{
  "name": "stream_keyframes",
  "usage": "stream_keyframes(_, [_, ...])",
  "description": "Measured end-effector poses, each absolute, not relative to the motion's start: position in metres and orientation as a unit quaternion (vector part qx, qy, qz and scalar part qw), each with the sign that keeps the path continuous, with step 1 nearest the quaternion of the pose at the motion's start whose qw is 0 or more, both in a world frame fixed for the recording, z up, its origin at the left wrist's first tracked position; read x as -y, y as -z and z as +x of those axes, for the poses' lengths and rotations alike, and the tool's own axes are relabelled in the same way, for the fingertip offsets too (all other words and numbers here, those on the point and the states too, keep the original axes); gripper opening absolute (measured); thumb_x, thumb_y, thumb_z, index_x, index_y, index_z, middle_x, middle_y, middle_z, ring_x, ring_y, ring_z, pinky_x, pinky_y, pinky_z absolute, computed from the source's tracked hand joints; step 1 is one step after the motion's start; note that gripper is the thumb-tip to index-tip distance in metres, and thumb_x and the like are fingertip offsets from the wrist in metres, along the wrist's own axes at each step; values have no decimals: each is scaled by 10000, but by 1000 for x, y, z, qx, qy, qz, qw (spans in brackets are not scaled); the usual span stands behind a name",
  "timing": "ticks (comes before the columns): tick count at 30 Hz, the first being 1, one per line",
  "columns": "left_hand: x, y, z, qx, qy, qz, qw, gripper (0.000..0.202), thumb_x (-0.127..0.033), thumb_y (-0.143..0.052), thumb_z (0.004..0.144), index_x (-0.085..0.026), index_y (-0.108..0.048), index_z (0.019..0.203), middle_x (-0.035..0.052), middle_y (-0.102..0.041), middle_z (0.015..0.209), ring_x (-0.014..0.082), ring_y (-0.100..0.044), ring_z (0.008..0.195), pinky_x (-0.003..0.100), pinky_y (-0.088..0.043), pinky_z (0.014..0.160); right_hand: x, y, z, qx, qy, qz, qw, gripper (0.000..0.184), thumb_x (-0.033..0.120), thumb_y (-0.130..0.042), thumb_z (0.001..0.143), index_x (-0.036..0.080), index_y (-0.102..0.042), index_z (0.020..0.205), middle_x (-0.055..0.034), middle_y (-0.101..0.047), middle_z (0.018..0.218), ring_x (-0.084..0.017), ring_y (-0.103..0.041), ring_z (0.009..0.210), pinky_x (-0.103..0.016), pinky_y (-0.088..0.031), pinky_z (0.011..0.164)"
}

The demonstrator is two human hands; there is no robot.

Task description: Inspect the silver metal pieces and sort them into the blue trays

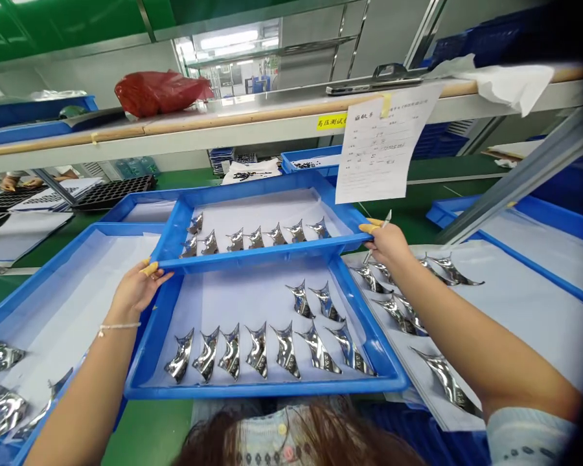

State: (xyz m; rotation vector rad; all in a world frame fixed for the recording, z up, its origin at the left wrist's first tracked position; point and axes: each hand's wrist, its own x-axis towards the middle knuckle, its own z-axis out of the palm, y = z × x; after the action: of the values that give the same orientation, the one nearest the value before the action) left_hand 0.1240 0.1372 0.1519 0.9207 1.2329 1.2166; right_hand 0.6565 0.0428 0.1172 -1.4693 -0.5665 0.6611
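My left hand (137,286) is closed on the near left corner of a blue plastic tray (262,257). My right hand (387,242) grips the tray's right corner, and a thin white pen-like stick (387,219) pokes out between its fingers. Yellow covers show on fingers of both hands. Inside the held tray, shiny curved metal pieces (256,238) with pointed tips lie on white paper in a row, with one more behind at the left. Below and nearer me is a second blue tray (267,389), holding similar chrome pieces (257,351) in two rows; the held tray overlaps its far end.
More metal pieces lie on white paper (529,304) at right and in a blue tray (63,255) at left. A shelf (252,120) crosses behind, bearing a red bag (160,92); a paper sheet (381,155) hangs from it. Another person's hand (10,183) shows far left.
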Motion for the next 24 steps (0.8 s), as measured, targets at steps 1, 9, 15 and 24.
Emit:
stream_keyframes(1, [-124, -147, 118, -526, -518, 383, 556, 120, -66, -615, 750, -163, -567, 699, -43, -528, 579, 80, -523, 536, 324, -654, 705, -35, -113, 649, 253, -294, -648, 655, 179, 151, -739, 723, 174, -579, 798, 68, -437, 568, -52, -337, 418, -186, -238, 338])
stream_keyframes(9, [-72, -105, 98, -541, -539, 351, 541, 201, -57, -637, 640, -191, -560, 769, -58, -555, 620, 92, -537, 542, 413, -642, 844, 12, -95, 618, 298, -296, -693, 586, 153, 260, -717, 781, 194, -598, 852, 46, -451, 590, -78, -318, 445, -224, -240, 379])
stream_keyframes(15, [-57, -93, 99, -575, -525, 357, 516, 212, -119, -616, 614, -211, -528, 783, -69, -521, 583, 98, -519, 520, 338, -618, 779, 41, -105, 627, 352, -203, -781, 475, 146, 186, -673, 808, 143, -689, 947, -30, -578, 700, -161, -516, 599, -272, -392, 538])
stream_keyframes(24, [-49, -101, 81, -689, -413, 510, 307, 522, -289, -691, 716, -236, -523, 1207, 99, -629, 1055, 336, -624, 1056, 634, -403, 1093, 100, -85, 574, 687, -33, -726, -9, 204, 253, -613, 909, 243, -763, 1046, -85, -743, 962, -249, -694, 886, -291, -470, 662])
